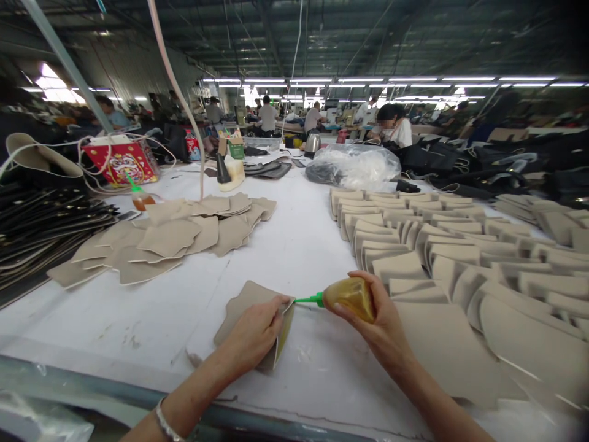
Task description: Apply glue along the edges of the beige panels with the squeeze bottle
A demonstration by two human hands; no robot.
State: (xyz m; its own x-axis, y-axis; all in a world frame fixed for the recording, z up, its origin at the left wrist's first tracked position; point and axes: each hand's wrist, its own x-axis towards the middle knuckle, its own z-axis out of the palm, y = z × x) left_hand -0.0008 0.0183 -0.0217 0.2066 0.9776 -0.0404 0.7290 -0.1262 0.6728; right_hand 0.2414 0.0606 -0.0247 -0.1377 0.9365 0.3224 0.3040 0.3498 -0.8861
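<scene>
Near the front of the white table, my left hand (258,328) pinches the edge of a beige shaped panel (242,310), lifting one side so a yellowish underside shows. The hand's fingers cover part of that edge. In my right hand (384,322) is a squeeze bottle (352,298) of amber liquid, tilted on its side. Its thin green nozzle points left, and the tip is at the panel's raised corner. Whether liquid is coming out is too small to tell.
Loose beige panels (170,236) lie in a pile at the left. Rows of folded beige pieces (460,245) cover the right side. A second green-tipped bottle (142,199), a red box (122,161), a plastic bag (354,166) and a kettle (312,144) stand farther back.
</scene>
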